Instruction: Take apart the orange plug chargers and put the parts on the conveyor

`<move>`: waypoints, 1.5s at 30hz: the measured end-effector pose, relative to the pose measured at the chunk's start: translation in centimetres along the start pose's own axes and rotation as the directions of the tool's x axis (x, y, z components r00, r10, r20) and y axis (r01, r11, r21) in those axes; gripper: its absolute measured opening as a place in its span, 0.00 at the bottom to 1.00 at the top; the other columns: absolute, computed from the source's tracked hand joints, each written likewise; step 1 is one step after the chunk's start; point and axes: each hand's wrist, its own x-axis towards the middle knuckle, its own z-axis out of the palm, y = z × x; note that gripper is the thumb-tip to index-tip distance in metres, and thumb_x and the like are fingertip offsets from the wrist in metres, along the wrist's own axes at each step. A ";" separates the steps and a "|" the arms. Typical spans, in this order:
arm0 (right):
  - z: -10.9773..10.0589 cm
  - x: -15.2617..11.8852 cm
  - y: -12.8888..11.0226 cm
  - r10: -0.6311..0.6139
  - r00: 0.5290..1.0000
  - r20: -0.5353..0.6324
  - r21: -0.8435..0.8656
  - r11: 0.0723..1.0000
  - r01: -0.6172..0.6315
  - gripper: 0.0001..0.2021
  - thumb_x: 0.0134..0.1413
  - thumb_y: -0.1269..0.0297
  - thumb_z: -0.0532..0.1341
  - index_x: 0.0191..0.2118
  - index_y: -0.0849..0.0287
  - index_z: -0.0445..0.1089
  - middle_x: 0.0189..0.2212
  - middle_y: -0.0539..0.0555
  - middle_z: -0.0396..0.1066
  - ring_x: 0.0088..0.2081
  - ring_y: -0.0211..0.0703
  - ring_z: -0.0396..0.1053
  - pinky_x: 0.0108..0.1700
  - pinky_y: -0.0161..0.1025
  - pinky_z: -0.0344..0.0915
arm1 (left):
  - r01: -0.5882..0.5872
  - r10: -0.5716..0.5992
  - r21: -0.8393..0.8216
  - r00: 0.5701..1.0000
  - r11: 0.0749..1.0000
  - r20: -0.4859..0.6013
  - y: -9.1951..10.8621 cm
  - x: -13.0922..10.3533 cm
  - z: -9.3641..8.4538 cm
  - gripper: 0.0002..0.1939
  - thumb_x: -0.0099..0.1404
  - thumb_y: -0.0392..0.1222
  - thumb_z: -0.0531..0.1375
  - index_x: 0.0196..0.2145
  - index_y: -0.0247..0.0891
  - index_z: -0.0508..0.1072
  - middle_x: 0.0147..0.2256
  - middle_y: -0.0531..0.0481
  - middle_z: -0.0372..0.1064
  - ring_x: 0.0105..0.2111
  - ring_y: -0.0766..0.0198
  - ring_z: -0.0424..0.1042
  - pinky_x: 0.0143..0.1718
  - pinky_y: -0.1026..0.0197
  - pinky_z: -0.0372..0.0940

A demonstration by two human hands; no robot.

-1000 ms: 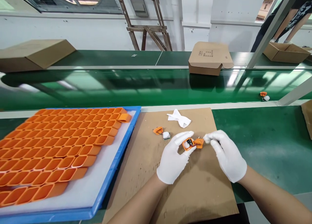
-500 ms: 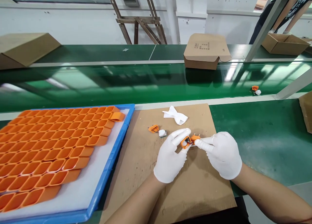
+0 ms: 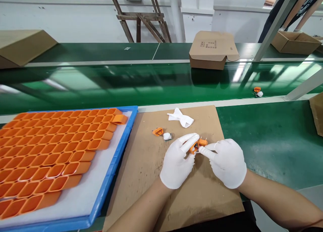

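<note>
My gloved left hand (image 3: 176, 163) grips a small orange plastic housing (image 3: 194, 147) between its thumb and fingers. Joined to or resting against the housing's right side is an orange plug piece (image 3: 203, 142) with metal prongs pointing up. My gloved right hand (image 3: 227, 163) has its fingertips pressed together at the plug piece and the housing's open end; the fingers partly cover what they touch. To the left on the cardboard sheet (image 3: 141, 178) lies an orange plug piece (image 3: 158, 131), wired to a white part on a small board (image 3: 167, 136). A crumpled white cloth (image 3: 180, 117) lies beyond.
On the left, a blue-rimmed tray (image 3: 113, 168) bears rows of orange housings (image 3: 58, 144). Behind runs a glossy green conveyor belt (image 3: 113, 87), carrying another orange-and-white assembly (image 3: 257, 92). Cardboard boxes (image 3: 213, 50) stand on the far ledge. A person (image 3: 300, 13) stands at back right.
My right fingertips have shifted slightly left, to the housing's open end. The plug piece now sits a little more upright. The assembly on the belt has moved left.
</note>
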 end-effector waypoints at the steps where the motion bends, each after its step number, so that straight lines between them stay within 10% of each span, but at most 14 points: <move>1: 0.1 -0.1 0.1 0.007 1.000 -0.009 0.022 1.000 -0.006 0.22 0.46 0.77 0.58 0.45 0.48 0.76 0.35 0.44 0.79 0.27 0.40 0.62 0.31 0.43 0.47 | 0.002 -0.002 0.000 1.000 1.000 0.003 0.0 0.0 0.0 0.29 0.61 0.23 0.56 0.56 0.46 0.68 0.50 0.46 0.72 0.46 0.61 0.74 0.47 0.58 0.71; 21: 0.5 -0.8 1.0 0.174 0.984 0.026 0.219 0.960 -0.176 0.16 0.50 0.74 0.60 0.41 0.45 0.75 0.33 0.46 0.76 0.28 0.37 0.66 0.32 0.40 0.50 | 0.190 -0.163 -0.144 0.970 0.971 0.182 0.4 -0.3 0.3 0.21 0.63 0.31 0.62 0.52 0.47 0.71 0.49 0.48 0.74 0.48 0.61 0.75 0.46 0.57 0.73; 41: -0.6 0.1 0.0 0.081 0.997 0.014 0.120 0.989 -0.082 0.17 0.42 0.77 0.58 0.37 0.52 0.75 0.30 0.47 0.74 0.25 0.37 0.62 0.31 0.42 0.46 | 0.267 -0.240 -0.128 0.951 0.955 0.195 0.6 -0.2 0.3 0.17 0.62 0.37 0.62 0.50 0.45 0.75 0.48 0.48 0.75 0.46 0.59 0.76 0.47 0.57 0.74; 45: -0.6 0.2 0.3 0.225 0.973 0.056 0.226 0.946 -0.232 0.12 0.53 0.73 0.59 0.36 0.49 0.77 0.31 0.47 0.73 0.27 0.37 0.64 0.32 0.41 0.52 | 0.344 -0.311 -0.137 0.926 0.929 0.212 0.5 -0.1 0.4 0.17 0.61 0.39 0.63 0.49 0.45 0.76 0.47 0.48 0.75 0.44 0.59 0.77 0.47 0.56 0.73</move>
